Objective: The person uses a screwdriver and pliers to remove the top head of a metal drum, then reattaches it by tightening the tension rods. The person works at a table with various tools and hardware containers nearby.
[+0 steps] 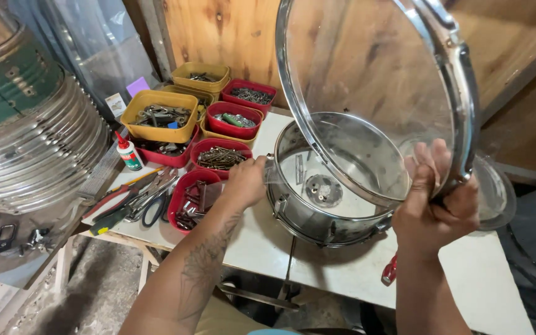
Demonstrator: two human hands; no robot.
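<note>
Above the round steel drum shell (pixel 317 205) (shiny) — clear drumhead (pixel 367 93), chrome-rimmed, in right hand (pixel 432 211).

The right hand (pixel 432 208) gripped a chrome hoop with a clear drumhead (pixel 367 93), tilted up on edge over the open metal drum shell (pixel 317 205) on the white table (pixel 479 273). The left hand (pixel 245 182) rested against the shell's left rim. Farther left sat red and yellow tubs of screws and hardware (pixel 221 157), pliers (pixel 119 201) and a small glue bottle (pixel 129 152).
</note>
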